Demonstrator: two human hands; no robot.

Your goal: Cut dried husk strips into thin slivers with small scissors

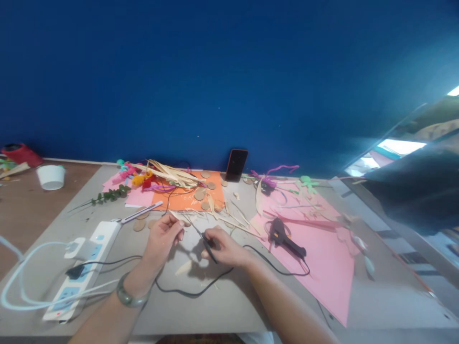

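Note:
My left hand [163,241] pinches a small pale piece of dried husk [178,216] between thumb and fingers. Wrapped round the dark handles of a pair of scissors [208,247] is my right hand [226,247]. The scissor blades point up and left toward the husk; whether they touch it I cannot tell. Another pale husk scrap [184,267] lies on the table below my hands. Beyond them, an orange sheet [181,199] bears small shavings and several round wooden discs [200,193]. A bundle of dried husk strips [172,173] lies across its back edge.
A white power strip [102,234] with plugs and cables stands at left, near a green leafy sprig [111,195]. A phone [236,165] leans on the blue wall. At right, a black glue gun [287,237] rests on pink paper [333,267]; its cord crosses the table. A white cup [50,177] sits far left.

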